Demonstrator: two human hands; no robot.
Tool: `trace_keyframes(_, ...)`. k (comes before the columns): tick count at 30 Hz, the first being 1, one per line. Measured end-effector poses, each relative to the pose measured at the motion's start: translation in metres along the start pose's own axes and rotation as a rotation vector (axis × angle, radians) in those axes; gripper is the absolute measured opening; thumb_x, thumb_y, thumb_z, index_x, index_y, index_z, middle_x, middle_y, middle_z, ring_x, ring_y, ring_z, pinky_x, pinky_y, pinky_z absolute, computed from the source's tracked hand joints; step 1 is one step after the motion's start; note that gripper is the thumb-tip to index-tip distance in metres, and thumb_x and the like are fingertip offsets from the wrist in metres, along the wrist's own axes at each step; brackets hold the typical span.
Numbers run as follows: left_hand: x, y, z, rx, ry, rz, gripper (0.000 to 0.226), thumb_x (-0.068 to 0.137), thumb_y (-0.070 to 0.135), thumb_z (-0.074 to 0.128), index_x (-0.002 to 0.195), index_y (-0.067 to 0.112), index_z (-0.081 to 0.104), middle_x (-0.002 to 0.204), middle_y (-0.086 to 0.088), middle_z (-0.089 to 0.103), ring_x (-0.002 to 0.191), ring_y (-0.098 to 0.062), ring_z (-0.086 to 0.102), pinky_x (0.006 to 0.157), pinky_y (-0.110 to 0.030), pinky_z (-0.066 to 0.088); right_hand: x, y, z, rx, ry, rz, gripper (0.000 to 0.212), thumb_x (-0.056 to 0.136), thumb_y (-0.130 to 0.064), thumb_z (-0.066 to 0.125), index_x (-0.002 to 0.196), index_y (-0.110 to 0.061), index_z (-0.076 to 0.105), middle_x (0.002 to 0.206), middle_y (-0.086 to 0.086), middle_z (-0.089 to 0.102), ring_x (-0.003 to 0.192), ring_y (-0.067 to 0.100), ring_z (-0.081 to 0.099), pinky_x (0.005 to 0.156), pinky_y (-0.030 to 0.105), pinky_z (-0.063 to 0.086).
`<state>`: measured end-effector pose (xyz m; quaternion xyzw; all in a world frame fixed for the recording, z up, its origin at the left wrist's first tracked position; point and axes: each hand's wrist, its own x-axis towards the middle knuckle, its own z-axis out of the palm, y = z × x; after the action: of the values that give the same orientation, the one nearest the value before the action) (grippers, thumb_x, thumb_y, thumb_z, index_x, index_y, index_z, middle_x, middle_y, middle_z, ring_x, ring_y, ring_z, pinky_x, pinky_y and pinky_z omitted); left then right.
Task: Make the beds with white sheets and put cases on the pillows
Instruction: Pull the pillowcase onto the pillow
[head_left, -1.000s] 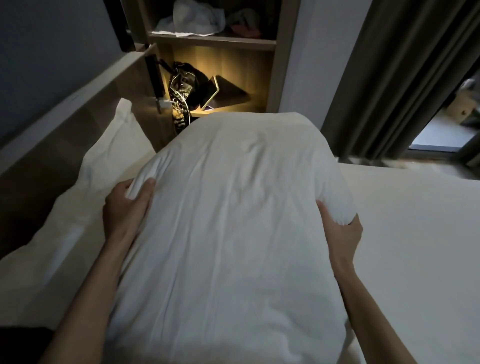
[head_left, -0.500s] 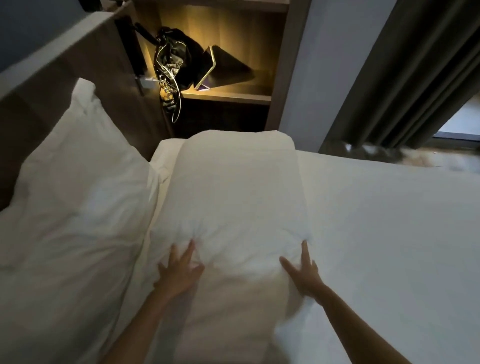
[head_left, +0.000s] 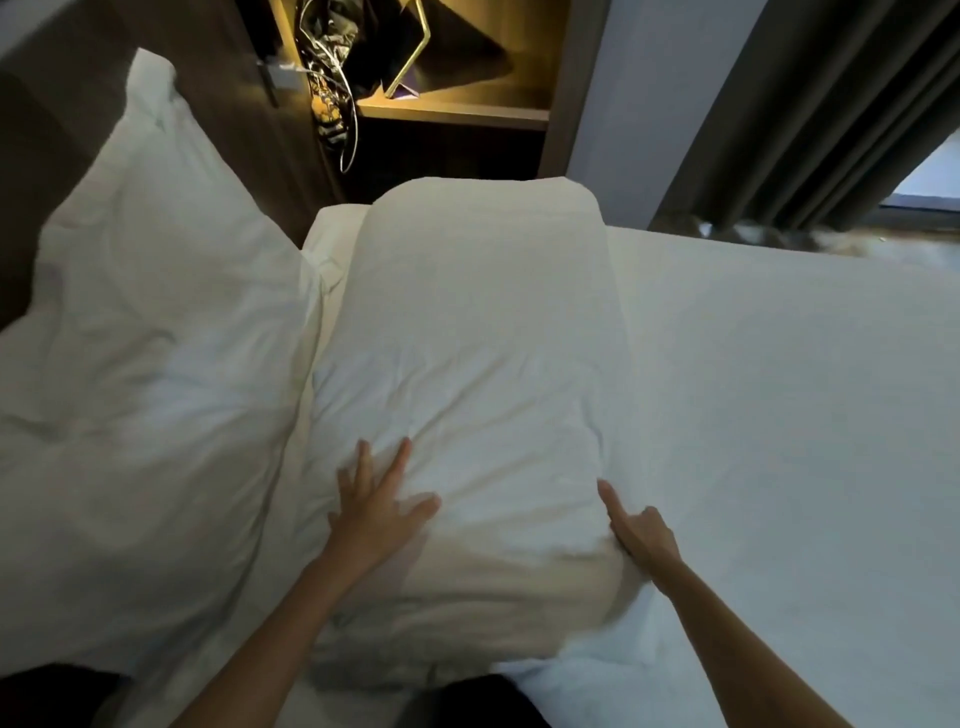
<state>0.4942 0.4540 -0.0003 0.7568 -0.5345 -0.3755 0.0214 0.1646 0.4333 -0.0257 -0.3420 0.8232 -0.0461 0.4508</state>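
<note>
Pillow (head_left: 478, 364) in its white case lies lengthwise on the white sheet (head_left: 779, 415), at the head end of the bed. The left hand (head_left: 376, 506) rests flat on its near half, fingers spread. The right hand (head_left: 641, 530) sits against the pillow's right edge, one finger straight, the others curled; whether they pinch the case I cannot tell. A second pillow (head_left: 145, 338) leans on the headboard (head_left: 31, 130) just beside it. Beyond are a lit shelf (head_left: 452, 111) and a dark curtain (head_left: 810, 104).

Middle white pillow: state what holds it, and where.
Left hand presses flat atop the white fabric-cased pillow, no grip. Right hand sits at its right edge, fingers partly curled; grip cannot be told.
</note>
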Motion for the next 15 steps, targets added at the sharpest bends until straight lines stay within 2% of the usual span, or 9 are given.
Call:
trace_keyframes(3, -0.013, 0.002, -0.007, -0.064, -0.03, 0.008, 0.107, 0.056, 0.081, 0.048, 0.147, 0.052, -0.001, 0.158, -0.001, -0.024, 0.145, -0.037, -0.017, 0.116, -0.057, 0.008, -0.013, -0.008, 0.007, -0.077, 0.035, -0.069, 0.093, 0.073, -0.084, 0.04, 0.101, 0.001, 0.065, 0.104, 0.019, 0.067, 0.101, 0.033, 0.061, 0.085, 0.035, 0.044)
trace_keyframes(5, -0.021, 0.004, -0.015, -0.123, -0.037, -0.009, 0.12, 0.046, 0.083, 0.05, 0.149, 0.046, 0.002, 0.159, -0.005, -0.021, 0.145, -0.036, -0.015, 0.118, -0.051, 0.005, -0.024, -0.009, 0.009, 0.009, 0.001, -0.089, 0.081, 0.077, -0.079, 0.046, 0.09, -0.001, 0.064, 0.093, 0.013, 0.066, 0.093, 0.032, 0.062, 0.082, 0.034, 0.045)
trace_keyframes(7, -0.028, 0.001, -0.019, -0.143, -0.026, 0.029, 0.129, 0.037, 0.084, 0.045, 0.151, 0.042, 0.002, 0.159, -0.009, -0.019, 0.146, -0.033, -0.014, 0.119, -0.045, 0.001, -0.027, -0.004, 0.009, 0.132, -0.026, -0.083, 0.071, 0.08, -0.072, 0.05, 0.088, -0.003, 0.061, 0.092, 0.011, 0.064, 0.089, 0.028, 0.059, 0.082, 0.033, 0.043)
trace_keyframes(10, -0.038, -0.023, -0.01, -0.104, -0.042, 0.135, 0.126, 0.041, 0.082, 0.043, 0.151, 0.037, 0.001, 0.159, -0.009, -0.018, 0.147, -0.031, -0.011, 0.119, -0.04, 0.004, -0.032, 0.012, 0.013, 0.058, 0.037, -0.055, 0.074, 0.084, -0.068, 0.051, 0.11, 0.0, 0.06, 0.11, 0.019, 0.063, 0.103, 0.034, 0.057, 0.088, 0.035, 0.041)
trace_keyframes(13, -0.046, -0.05, 0.005, -0.099, -0.102, 0.238, 0.121, 0.052, 0.077, 0.043, 0.151, 0.022, 0.001, 0.16, -0.009, -0.007, 0.148, -0.022, -0.004, 0.116, -0.025, 0.01, -0.033, 0.023, 0.016, -0.007, 0.087, -0.009, 0.072, 0.089, -0.056, 0.054, 0.129, 0.003, 0.046, 0.128, 0.024, 0.055, 0.118, 0.039, 0.051, 0.095, 0.039, 0.04)
trace_keyframes(15, -0.055, -0.063, 0.008, -0.213, -0.068, 0.268, 0.105, 0.06, 0.07, 0.049, 0.149, 0.02, 0.023, 0.157, -0.005, 0.016, 0.146, -0.013, 0.01, 0.11, -0.011, 0.012, -0.039, 0.021, 0.015, 0.026, 0.14, -0.058, 0.057, 0.091, -0.042, 0.058, 0.128, -0.001, 0.046, 0.127, 0.025, 0.055, 0.116, 0.04, 0.051, 0.095, 0.041, 0.042)
